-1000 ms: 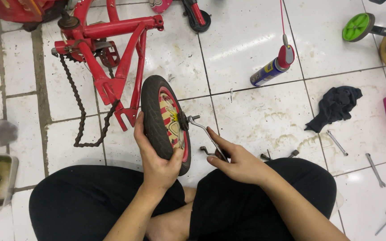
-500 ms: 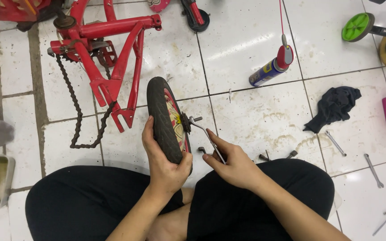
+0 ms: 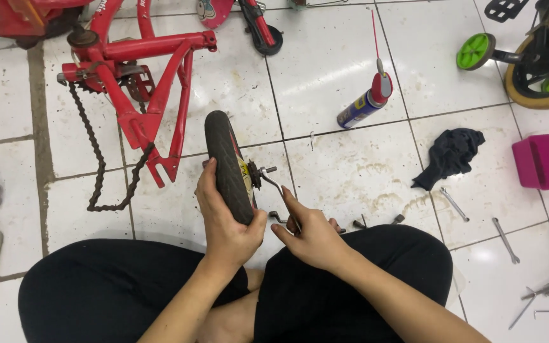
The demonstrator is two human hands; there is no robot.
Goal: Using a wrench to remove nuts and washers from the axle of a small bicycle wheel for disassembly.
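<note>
Left hand: the left hand (image 3: 223,219) wraps around the lower rear of a small black wheel (image 3: 227,166), fingers curled over the tread on the far side and thumb pressed against the near face; the grip is closed tight on the tyre.
Wheel: it stands upright on edge on the tiled floor (image 3: 344,159), rising above the left fingers, with its axle sticking out sideways toward the right hand.
Right hand: the right hand (image 3: 312,238) is closed around the lower end of a thin bent metal tool (image 3: 274,187); the forefinger lies stretched along the shaft, the other fingers folded under it.
Tool: it runs up and away from the right fingertips and meets the axle at the wheel's hub.
Beyond the left fingers: a red bicycle frame (image 3: 154,95) lies on the tiles, its chain (image 3: 100,165) hanging loose beside the wheel.
Beyond the right fingers: a spray can (image 3: 365,105) lies well apart; a black rag (image 3: 449,155) and wrenches (image 3: 455,204) sit farther right.
</note>
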